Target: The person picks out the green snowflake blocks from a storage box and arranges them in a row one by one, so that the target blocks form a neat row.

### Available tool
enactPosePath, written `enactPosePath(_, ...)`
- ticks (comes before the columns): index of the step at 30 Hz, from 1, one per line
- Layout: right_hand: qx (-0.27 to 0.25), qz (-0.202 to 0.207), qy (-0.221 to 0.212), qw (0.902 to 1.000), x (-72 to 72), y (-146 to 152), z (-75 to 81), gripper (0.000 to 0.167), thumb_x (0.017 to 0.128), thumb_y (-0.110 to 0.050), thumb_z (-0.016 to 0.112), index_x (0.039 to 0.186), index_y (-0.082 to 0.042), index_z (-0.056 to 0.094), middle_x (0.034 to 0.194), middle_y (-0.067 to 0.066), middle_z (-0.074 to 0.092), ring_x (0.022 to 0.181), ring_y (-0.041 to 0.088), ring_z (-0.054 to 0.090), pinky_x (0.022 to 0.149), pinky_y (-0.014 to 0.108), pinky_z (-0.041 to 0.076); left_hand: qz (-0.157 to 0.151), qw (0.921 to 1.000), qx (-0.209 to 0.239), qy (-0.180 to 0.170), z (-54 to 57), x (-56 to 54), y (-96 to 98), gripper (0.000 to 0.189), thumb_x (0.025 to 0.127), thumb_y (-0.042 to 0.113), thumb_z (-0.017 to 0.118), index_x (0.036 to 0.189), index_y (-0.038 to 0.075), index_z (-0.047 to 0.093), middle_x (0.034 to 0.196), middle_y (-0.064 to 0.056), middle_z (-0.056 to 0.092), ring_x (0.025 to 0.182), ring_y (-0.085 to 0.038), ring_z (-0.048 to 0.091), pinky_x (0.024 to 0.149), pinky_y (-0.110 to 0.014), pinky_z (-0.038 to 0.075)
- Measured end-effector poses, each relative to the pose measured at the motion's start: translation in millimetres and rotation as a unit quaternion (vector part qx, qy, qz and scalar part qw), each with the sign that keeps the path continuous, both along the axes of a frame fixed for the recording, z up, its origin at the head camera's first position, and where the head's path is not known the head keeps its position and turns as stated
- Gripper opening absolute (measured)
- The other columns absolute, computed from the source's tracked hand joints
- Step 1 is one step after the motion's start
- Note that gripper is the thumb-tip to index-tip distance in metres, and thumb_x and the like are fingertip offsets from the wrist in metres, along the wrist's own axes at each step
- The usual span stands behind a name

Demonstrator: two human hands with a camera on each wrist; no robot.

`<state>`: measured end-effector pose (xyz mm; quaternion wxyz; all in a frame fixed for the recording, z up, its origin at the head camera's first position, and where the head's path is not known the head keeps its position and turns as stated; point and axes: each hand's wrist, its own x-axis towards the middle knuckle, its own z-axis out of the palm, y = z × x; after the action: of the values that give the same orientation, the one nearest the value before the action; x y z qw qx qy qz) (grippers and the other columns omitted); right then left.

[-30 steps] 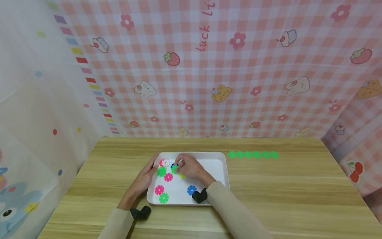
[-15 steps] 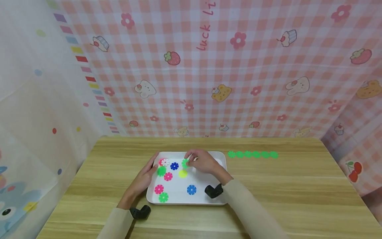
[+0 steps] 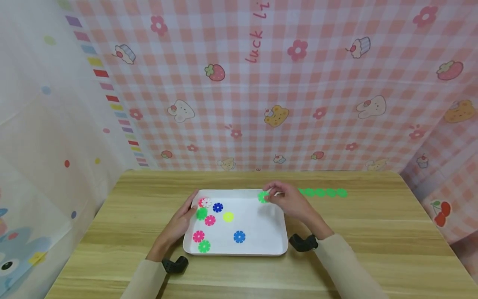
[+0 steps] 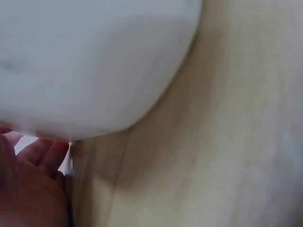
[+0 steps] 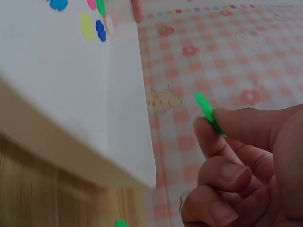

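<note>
My right hand (image 3: 287, 200) pinches a green notched plastic disc (image 3: 263, 197) between thumb and index finger, held up over the back right corner of the white tray (image 3: 257, 245). In the right wrist view the disc (image 5: 208, 112) appears nearly edge-on, the other fingers curled below it. At the tray's left side my left hand (image 3: 181, 219) grips the rim, thumb on the inner side and fingers along the outside. The left wrist view shows those fingers (image 4: 47, 153) against the tray wall (image 4: 109, 104). More discs lie in the tray: dark blue (image 3: 218, 207), yellow (image 3: 228, 216), blue (image 3: 239, 236), white (image 3: 206, 202).
Pink discs (image 3: 210, 220) and green discs (image 3: 203, 246) also lie in the tray's left half. A row of green discs (image 3: 331, 192) lies on the wooden table (image 3: 373, 232) right of the tray, partly hidden by my right hand. A checked cloth (image 3: 239, 95) hangs behind the table.
My right hand has moved right with the green disc, from beside the dark blue disc to the tray's back right corner, uncovering the dark blue and yellow discs. The left hand stays on the tray.
</note>
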<state>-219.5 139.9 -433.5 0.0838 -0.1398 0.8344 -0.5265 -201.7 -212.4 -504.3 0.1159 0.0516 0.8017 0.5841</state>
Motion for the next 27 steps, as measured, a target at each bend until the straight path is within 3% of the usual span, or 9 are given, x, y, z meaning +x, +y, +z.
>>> enactPosePath(3, -0.018, -0.019, -0.001, 0.9997, 2.0, 28, -1.8, 0.022, 0.095, -0.008, 0.063, 0.117, -0.002, 0.063, 0.095, 0.011, 0.064, 0.091, 0.034, 0.067, 0.078, 0.037, 0.054, 0.0, 1.0, -0.002, 0.002, 1.0, 0.4, 0.2, 0.053, 0.109, 0.022, 0.027, 0.16, 0.028, 0.013, 0.167, 0.002, 0.007, 0.154, -0.021, -0.001, 0.124, -0.049, 0.001)
enactPosePath(8, -0.035, -0.064, -0.005, 0.9973, 4.2, 70, -4.1, 0.027, 0.096, -0.012, 0.063, 0.121, -0.001, 0.058, 0.095, 0.009, 0.062, 0.085, 0.023, 0.064, 0.07, 0.031, 0.052, -0.001, 1.0, -0.004, 0.004, 2.0, 1.1, 0.3, 0.053, 0.109, 0.021, 0.027, 0.16, 0.028, 0.013, 0.167, 0.001, 0.007, 0.154, -0.022, 0.0, 0.124, -0.049, 0.001)
enactPosePath(12, -0.019, -0.104, -0.004, 0.9944, 8.4, 100, -3.3, 0.032, 0.099, -0.019, 0.061, 0.126, -0.003, 0.057, 0.098, 0.007, 0.063, 0.079, 0.014, 0.058, 0.063, 0.026, 0.048, -0.001, 1.0, -0.006, 0.005, 2.1, 1.6, 1.2, 0.053, 0.109, 0.021, 0.027, 0.16, 0.028, 0.013, 0.167, 0.002, 0.006, 0.154, -0.021, -0.001, 0.124, -0.049, 0.0)
enactPosePath(15, 0.01, -0.134, 0.001, 0.991, 12.6, 124, -2.4, 0.037, 0.1, -0.028, 0.059, 0.129, -0.005, 0.055, 0.103, 0.007, 0.065, 0.085, 0.012, 0.06, 0.069, 0.027, 0.05, -0.001, 0.9999, -0.01, 0.003, 1.6, 1.7, 1.5, 0.053, 0.109, 0.022, 0.028, 0.16, 0.029, 0.013, 0.167, 0.003, 0.007, 0.154, -0.021, -0.001, 0.124, -0.049, 0.0)
enactPosePath(20, 0.032, -0.18, 0.024, 0.9828, 16.2, 158, -3.7, 0.038, 0.102, -0.031, 0.057, 0.129, -0.004, 0.055, 0.102, -0.002, 0.069, 0.088, 0.003, 0.061, 0.072, 0.024, 0.052, -0.001, 0.9999, -0.012, -0.002, 0.7, 0.9, 1.6, 0.053, 0.11, 0.024, 0.028, 0.16, 0.03, 0.013, 0.167, 0.004, 0.007, 0.154, -0.021, 0.0, 0.124, -0.048, 0.001)
enactPosePath(27, 0.038, -0.241, 0.041, 0.969, 15.7, 195, -16.0, 0.04, 0.1, -0.031, 0.058, 0.128, -0.003, 0.056, 0.092, -0.018, 0.065, 0.081, 0.006, 0.059, 0.062, 0.02, 0.051, 0.001, 0.9999, -0.013, -0.003, 1.9, 1.2, 1.8, 0.054, 0.109, 0.024, 0.028, 0.16, 0.028, 0.013, 0.167, 0.003, 0.006, 0.154, -0.021, -0.001, 0.124, -0.049, 0.001)
